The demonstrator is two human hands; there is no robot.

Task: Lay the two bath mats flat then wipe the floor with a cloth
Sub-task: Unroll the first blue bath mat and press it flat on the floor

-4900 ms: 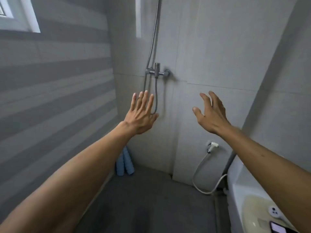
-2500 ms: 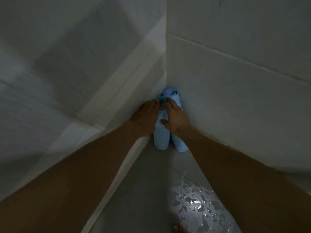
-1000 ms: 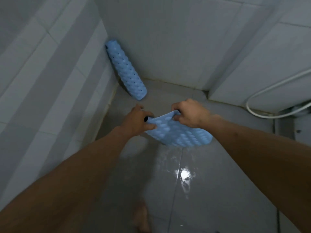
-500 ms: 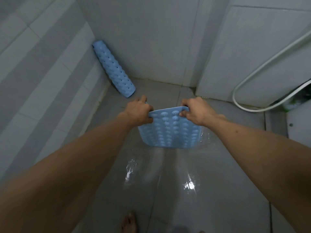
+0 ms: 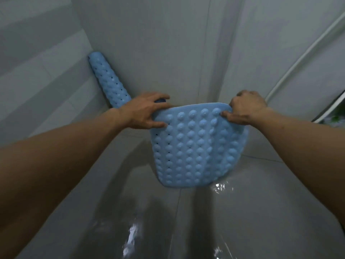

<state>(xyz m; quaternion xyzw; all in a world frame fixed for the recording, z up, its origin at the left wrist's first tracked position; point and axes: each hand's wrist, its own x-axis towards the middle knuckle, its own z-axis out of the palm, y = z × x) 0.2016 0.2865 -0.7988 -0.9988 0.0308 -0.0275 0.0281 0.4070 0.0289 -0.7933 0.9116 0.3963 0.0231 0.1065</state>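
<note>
mat 1: my left hand (image 5: 144,113) & right hand (image 5: 246,109) pinch top corners of blue studded rubber bath mat (image 5: 197,146) | now unrolled, hanging over wet floor (image 5: 186,221), ready to lay | mat 2: rolled blue mat (image 5: 110,85) left of it, corner.

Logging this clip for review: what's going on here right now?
A person holds an unrolled blue bath mat by its top edge, left hand and right hand at its corners, hanging over the wet floor. The second mat is rolled up, leaning in the corner. No cloth is visible.
</note>
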